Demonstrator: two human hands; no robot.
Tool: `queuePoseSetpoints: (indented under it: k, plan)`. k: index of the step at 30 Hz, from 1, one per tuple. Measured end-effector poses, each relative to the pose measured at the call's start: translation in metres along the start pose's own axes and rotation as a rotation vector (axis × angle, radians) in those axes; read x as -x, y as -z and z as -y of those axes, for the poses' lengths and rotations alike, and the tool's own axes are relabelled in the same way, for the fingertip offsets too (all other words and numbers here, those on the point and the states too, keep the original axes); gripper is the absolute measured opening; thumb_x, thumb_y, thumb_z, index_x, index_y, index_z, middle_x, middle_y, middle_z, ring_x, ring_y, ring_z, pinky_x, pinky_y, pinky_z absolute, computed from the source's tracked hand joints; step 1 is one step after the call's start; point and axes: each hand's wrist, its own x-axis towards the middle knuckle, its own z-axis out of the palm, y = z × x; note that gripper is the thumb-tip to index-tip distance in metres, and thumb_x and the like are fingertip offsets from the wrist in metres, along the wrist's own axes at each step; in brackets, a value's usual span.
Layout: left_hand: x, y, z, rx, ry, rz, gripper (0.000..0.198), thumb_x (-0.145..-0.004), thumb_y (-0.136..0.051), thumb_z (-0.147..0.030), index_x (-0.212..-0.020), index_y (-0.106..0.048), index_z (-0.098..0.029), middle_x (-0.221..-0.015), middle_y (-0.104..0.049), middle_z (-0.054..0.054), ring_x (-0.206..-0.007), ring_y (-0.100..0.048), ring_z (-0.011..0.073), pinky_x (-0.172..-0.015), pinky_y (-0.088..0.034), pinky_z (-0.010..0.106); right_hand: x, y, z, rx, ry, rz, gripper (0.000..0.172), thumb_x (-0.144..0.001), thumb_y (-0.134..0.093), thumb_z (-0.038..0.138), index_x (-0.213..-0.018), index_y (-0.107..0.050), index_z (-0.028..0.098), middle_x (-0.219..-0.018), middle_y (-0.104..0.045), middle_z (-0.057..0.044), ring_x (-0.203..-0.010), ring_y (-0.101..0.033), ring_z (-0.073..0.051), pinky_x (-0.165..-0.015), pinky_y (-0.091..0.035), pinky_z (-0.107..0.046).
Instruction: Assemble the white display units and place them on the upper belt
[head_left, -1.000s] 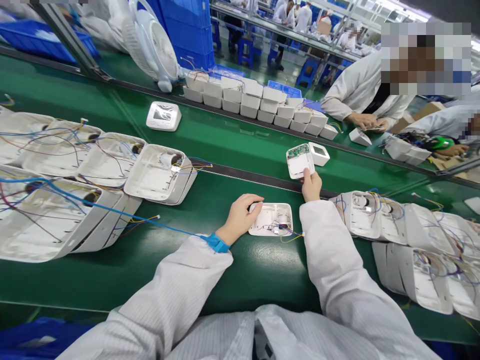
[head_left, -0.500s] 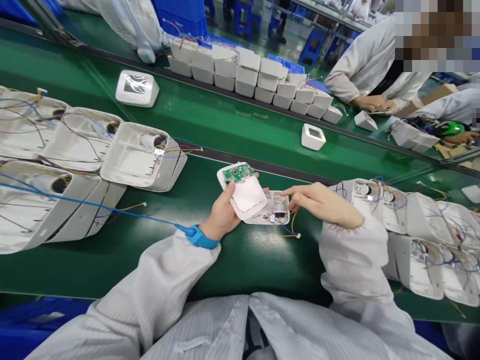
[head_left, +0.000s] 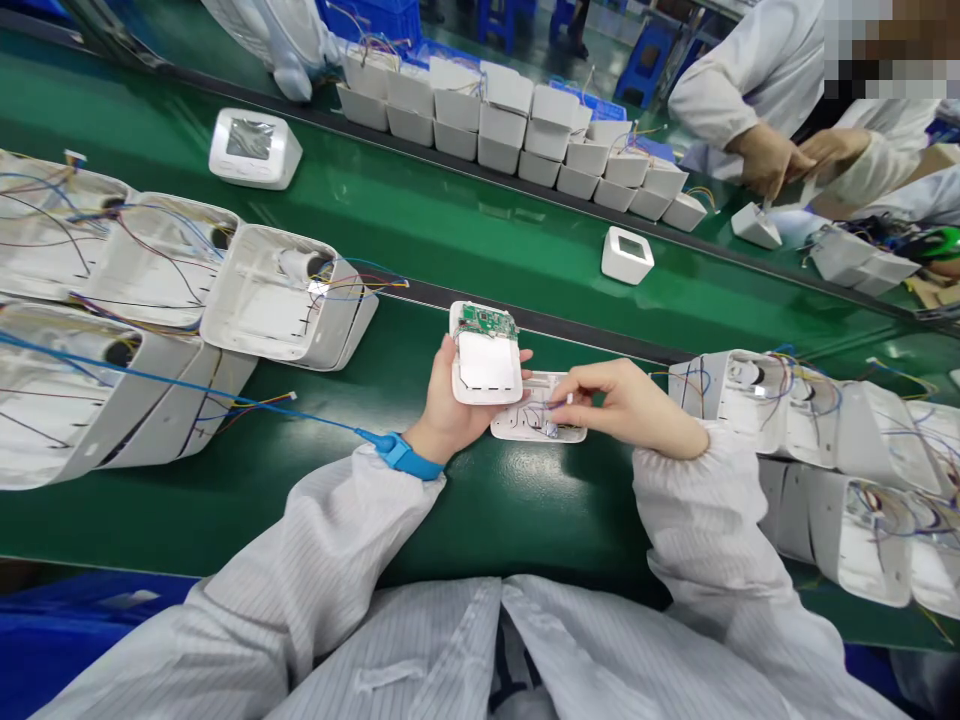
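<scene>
My left hand [head_left: 448,405] grips a white plastic cover [head_left: 489,362], its inner side turned up, with a green circuit board [head_left: 487,322] at the far end. A white open housing [head_left: 514,424] lies on the bench just beneath and to the right of the cover. Over that housing, my right hand [head_left: 611,402] pinches wires with a small white connector [head_left: 569,398] showing at the fingertips. The fingers hide part of the housing's inside. A blue wrist strap [head_left: 405,455] with a cord circles my left wrist.
Open white housings with loose wires stand stacked at left [head_left: 277,295] and right [head_left: 757,400]. Finished-looking units with screens sit on the green belt [head_left: 420,200], one left [head_left: 251,145], one right [head_left: 628,255]. Beyond, a row of housings [head_left: 502,130] and a co-worker's hands [head_left: 780,160].
My right hand has closed on the wires and lifted the connector from beside the housing. The cover in my left hand has turned more upright and shifted slightly away from me.
</scene>
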Motion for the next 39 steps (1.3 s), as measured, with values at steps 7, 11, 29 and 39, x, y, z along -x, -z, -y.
queuePoseSetpoints:
  k: [7, 11, 29, 39]
  plan:
    - [-0.001, -0.002, 0.001, -0.044, -0.058, 0.023, 0.06, -0.09, -0.037, -0.064, -0.114, -0.065, -0.017, -0.109, -0.073, 0.012, -0.105, -0.068, 0.0333, -0.085, -0.057, 0.049, -0.019, -0.024, -0.019, -0.209, 0.034, -0.311, 0.02, -0.088, -0.068, 0.041, -0.1, -0.078, 0.028, -0.109, -0.073, -0.003, -0.104, -0.067, -0.019, -0.087, -0.053, -0.033]
    - [0.0, 0.0, 0.004, -0.067, -0.101, 0.04, 0.049, -0.083, -0.049, -0.052, -0.106, -0.07, -0.014, -0.105, -0.075, 0.011, -0.107, -0.068, 0.0333, -0.09, -0.056, 0.048, -0.022, -0.032, -0.022, -0.452, -0.029, -0.207, 0.024, -0.089, -0.067, 0.044, -0.105, -0.077, 0.028, -0.109, -0.075, -0.002, -0.107, -0.067, -0.02, -0.097, -0.052, -0.037]
    - [0.012, 0.011, 0.016, -0.337, -0.25, 0.095, 0.045, -0.074, -0.076, -0.039, -0.111, -0.069, -0.014, -0.11, -0.073, 0.01, -0.101, -0.068, 0.0292, -0.09, -0.054, 0.041, -0.025, -0.046, -0.02, -0.377, -0.108, -0.363, 0.027, -0.078, -0.077, 0.044, -0.076, -0.064, 0.02, -0.071, -0.067, 0.0, -0.064, -0.061, -0.013, -0.062, -0.051, -0.027]
    - [0.011, 0.013, 0.017, -0.4, -0.267, 0.058, 0.045, -0.073, -0.076, -0.042, -0.107, -0.069, -0.015, -0.101, -0.073, 0.008, -0.092, -0.067, 0.0274, -0.084, -0.054, 0.039, -0.025, -0.048, -0.018, -0.518, -0.126, -0.376, 0.03, -0.09, -0.061, 0.052, -0.086, -0.061, 0.022, -0.084, -0.07, -0.003, -0.077, -0.066, -0.016, -0.072, -0.054, -0.031]
